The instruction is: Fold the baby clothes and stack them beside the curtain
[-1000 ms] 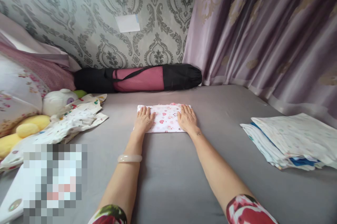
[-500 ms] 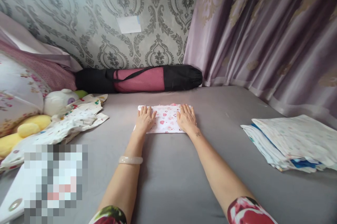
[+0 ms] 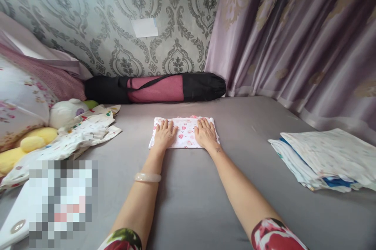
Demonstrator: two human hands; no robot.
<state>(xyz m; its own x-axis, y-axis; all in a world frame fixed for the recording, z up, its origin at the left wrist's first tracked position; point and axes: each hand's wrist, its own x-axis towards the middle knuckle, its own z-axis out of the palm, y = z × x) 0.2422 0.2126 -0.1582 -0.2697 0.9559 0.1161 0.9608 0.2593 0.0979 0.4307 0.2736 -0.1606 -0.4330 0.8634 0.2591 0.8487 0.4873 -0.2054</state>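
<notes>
A folded white cloth (image 3: 185,134) printed with pink hearts and small figures lies flat on the grey bed sheet (image 3: 188,187). My left hand (image 3: 165,134) rests palm down on its left part, fingers stretched out and a little spread. On the right part of the cloth lies my right hand (image 3: 206,132), also flat with the fingers extended. The middle of the cloth shows between my two thumbs. Neither hand grips anything. A pale bangle (image 3: 147,177) sits on my left forearm.
Folded cloths (image 3: 329,156) are stacked at the right. Rumpled printed clothes (image 3: 88,130) lie at the left, beside a yellow plush toy (image 3: 33,142) and a white plush toy (image 3: 66,113). A black and pink rolled bag (image 3: 158,87) lies along the wall. A white device (image 3: 17,214), partly pixelated, is front left.
Both hands have slid slightly inward over the cloth, so more of its left and right edges shows. The cloth stays in place.
</notes>
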